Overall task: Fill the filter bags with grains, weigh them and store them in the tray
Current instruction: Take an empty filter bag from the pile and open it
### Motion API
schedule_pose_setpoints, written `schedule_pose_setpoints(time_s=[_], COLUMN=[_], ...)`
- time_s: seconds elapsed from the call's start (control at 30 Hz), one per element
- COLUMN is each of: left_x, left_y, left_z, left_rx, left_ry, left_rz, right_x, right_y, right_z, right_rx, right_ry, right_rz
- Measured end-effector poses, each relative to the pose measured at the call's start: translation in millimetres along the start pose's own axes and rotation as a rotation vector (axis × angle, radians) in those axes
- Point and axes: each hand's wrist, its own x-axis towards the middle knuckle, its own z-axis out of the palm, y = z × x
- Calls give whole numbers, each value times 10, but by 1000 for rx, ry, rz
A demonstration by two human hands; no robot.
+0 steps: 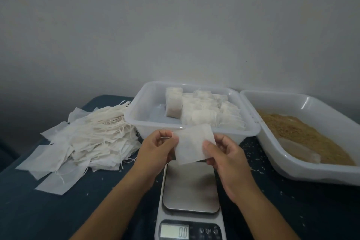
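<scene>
The left hand [155,147] and right hand [227,159] pinch a flat, empty white paper filter bag [191,145] above the small silver kitchen scale [191,187] at the surface's near edge; probably to open it for filling.

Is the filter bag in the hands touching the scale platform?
Apart. The head view shows the empty filter bag pinched between left hand and right hand, held above the scale platform; the display reads 0.0.
</scene>
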Motion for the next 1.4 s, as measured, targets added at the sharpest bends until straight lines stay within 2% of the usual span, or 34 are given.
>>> schedule_pose_setpoints(time_s=[0.27,0.33,0.4,0.47,0.57,0.63,0.9,1.17,1.4], left_x=[32,29,-18,-100,-229,-260,-210,-210,-209], left_y=[-78,-94,-90,-75,-90,-108,-142,-155,-155], left_z=[-10,-18,-20,11,124,176,170,179,156], left_rx=[98,225,449,529,479,440,323,268,364], left_ry=[67,150,229,164,-105,-182,-157,-177,-203], left_rz=[74,123,277,462,571,536,391,372,471], right_x=[-3,-17,-28,-49,-119,-151,-160,-180,-195], right_y=[11,25,31,24,24,33,12,-26,-55], right_z=[0,-5,-18,-24,7,27,37,37,50], right_rx=[23,-51,-142,-282,-452,-526,-567,-480,-399], right_ry=[9,33,79,106,84,52,-35,-34,-23], right_rz=[29,-7,-84,-211,-391,-461,-482,-385,-316])
